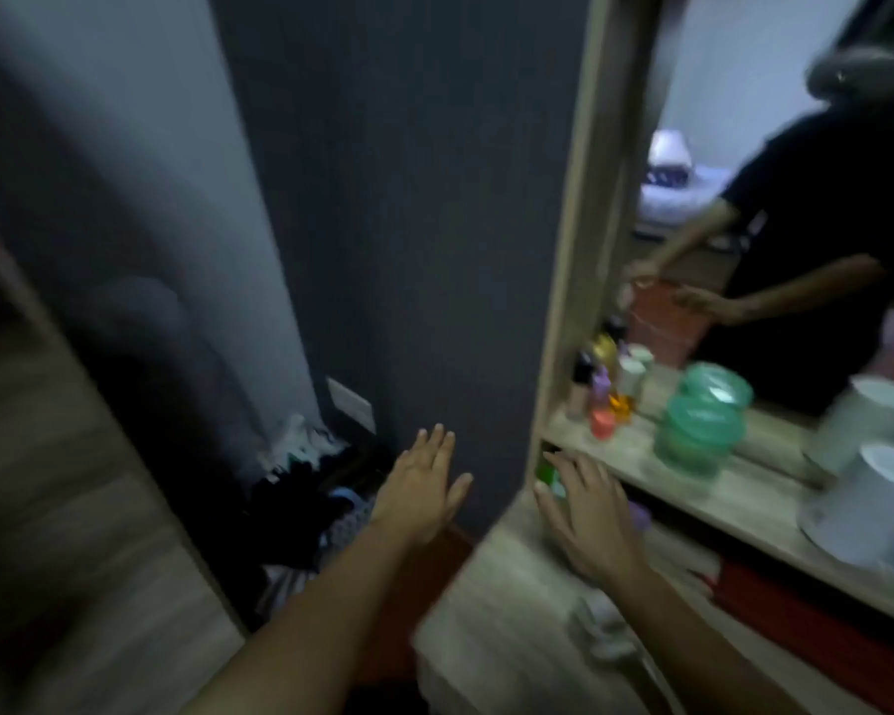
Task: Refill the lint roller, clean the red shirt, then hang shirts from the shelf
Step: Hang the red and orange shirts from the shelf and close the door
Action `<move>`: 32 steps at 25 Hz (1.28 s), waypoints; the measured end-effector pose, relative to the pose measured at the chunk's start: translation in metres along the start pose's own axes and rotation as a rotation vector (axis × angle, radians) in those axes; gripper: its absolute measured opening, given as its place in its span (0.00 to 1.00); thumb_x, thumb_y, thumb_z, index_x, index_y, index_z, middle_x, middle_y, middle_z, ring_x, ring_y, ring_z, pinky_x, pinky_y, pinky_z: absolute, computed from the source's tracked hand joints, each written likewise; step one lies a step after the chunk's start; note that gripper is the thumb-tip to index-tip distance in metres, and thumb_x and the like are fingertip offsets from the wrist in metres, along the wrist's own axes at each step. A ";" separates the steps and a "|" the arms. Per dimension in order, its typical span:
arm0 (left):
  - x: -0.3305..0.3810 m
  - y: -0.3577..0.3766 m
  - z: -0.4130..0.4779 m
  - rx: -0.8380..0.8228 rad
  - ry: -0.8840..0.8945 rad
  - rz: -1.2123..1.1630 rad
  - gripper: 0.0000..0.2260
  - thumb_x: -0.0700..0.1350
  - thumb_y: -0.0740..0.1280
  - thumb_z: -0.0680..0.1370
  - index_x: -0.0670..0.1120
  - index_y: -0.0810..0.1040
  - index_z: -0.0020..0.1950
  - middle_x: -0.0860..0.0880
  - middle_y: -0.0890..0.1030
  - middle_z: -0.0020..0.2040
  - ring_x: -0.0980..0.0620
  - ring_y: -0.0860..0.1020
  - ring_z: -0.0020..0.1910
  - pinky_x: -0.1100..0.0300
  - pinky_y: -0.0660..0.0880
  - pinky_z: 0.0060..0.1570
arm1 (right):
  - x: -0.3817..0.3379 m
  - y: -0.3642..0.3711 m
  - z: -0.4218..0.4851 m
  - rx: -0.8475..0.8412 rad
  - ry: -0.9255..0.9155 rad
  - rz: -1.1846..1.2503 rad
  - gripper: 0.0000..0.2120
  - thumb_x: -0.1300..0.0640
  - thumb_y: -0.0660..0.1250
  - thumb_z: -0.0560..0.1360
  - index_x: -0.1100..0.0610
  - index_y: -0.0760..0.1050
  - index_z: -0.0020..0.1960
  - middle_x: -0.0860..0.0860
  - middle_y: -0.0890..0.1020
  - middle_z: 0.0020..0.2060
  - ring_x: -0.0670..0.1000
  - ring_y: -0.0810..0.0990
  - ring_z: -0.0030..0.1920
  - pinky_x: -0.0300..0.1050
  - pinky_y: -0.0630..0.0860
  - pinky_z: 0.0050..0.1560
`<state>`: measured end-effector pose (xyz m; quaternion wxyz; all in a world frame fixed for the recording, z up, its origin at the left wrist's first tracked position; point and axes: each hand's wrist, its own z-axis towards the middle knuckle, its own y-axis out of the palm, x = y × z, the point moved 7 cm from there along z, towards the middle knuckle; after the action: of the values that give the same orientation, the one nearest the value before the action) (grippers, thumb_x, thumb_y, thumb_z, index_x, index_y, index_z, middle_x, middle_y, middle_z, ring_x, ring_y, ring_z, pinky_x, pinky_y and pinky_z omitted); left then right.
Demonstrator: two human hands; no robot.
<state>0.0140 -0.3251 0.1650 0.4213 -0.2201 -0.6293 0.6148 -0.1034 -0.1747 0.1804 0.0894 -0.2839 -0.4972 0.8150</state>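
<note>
Reaching forward with left hand and right hand, fingers straight and spread, gripping nothing. Heavy blur all over. Right of the right hand, tucked under the shelf: red fabric, probably the red shirt. Beside the right forearm, a pale blurred object, maybe the lint roller; cannot tell. Looks like early going: no refill, cleaning or hanging evident yet.

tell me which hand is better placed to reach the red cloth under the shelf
Right, probably. The right hand is open over the wooden table, nearer the red cloth under the shelf. The left hand is open too but off the table's edge, before the dark wall.
</note>
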 end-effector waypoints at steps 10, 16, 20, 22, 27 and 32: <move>-0.180 -0.352 -0.127 0.557 -0.178 0.262 0.29 0.57 0.51 0.79 0.46 0.50 0.77 0.48 0.52 0.78 0.51 0.48 0.76 0.57 0.47 0.73 | -0.398 -0.057 0.126 0.082 -0.685 0.185 0.41 0.30 0.37 0.68 0.50 0.56 0.74 0.49 0.60 0.74 0.48 0.57 0.73 0.47 0.56 0.72; -0.291 -0.496 -0.232 0.683 -0.263 0.543 0.37 0.63 0.41 0.72 0.44 0.54 0.76 0.46 0.56 0.77 0.50 0.52 0.76 0.61 0.49 0.72 | -0.619 -0.086 0.130 0.196 -0.955 0.329 0.36 0.33 0.42 0.70 0.50 0.59 0.73 0.49 0.60 0.74 0.49 0.58 0.73 0.47 0.57 0.71; -0.357 -0.582 -0.280 0.802 -0.304 0.592 0.38 0.64 0.42 0.71 0.45 0.55 0.76 0.47 0.57 0.77 0.52 0.53 0.76 0.61 0.50 0.72 | -0.733 -0.108 0.139 0.334 -1.018 0.350 0.34 0.35 0.47 0.71 0.51 0.60 0.72 0.50 0.61 0.74 0.50 0.58 0.73 0.48 0.56 0.71; -0.385 -0.620 -0.298 0.819 -0.309 0.637 0.37 0.64 0.42 0.71 0.46 0.55 0.76 0.48 0.57 0.77 0.53 0.53 0.76 0.59 0.53 0.72 | -0.782 -0.117 0.145 0.379 -1.045 0.300 0.30 0.40 0.54 0.74 0.51 0.59 0.72 0.51 0.59 0.74 0.50 0.56 0.74 0.48 0.55 0.72; -0.424 -0.696 -0.315 0.827 -0.277 0.825 0.36 0.62 0.44 0.72 0.43 0.55 0.75 0.45 0.61 0.75 0.50 0.56 0.75 0.62 0.52 0.70 | -0.856 -0.127 0.162 0.471 -1.041 0.226 0.29 0.45 0.59 0.75 0.52 0.58 0.73 0.52 0.59 0.74 0.51 0.56 0.74 0.48 0.56 0.72; -0.447 -0.726 -0.294 0.840 -0.288 0.837 0.28 0.50 0.58 0.78 0.44 0.53 0.76 0.46 0.59 0.76 0.50 0.57 0.74 0.59 0.57 0.70 | -0.886 -0.126 0.188 0.480 -1.020 0.212 0.28 0.47 0.61 0.74 0.53 0.58 0.72 0.53 0.60 0.73 0.53 0.58 0.73 0.49 0.58 0.70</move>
<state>0.6689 -0.6141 0.7127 0.1052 -0.1783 -0.2437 0.9475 0.5050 -0.6356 0.6851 -0.1820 0.1250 -0.2472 0.9435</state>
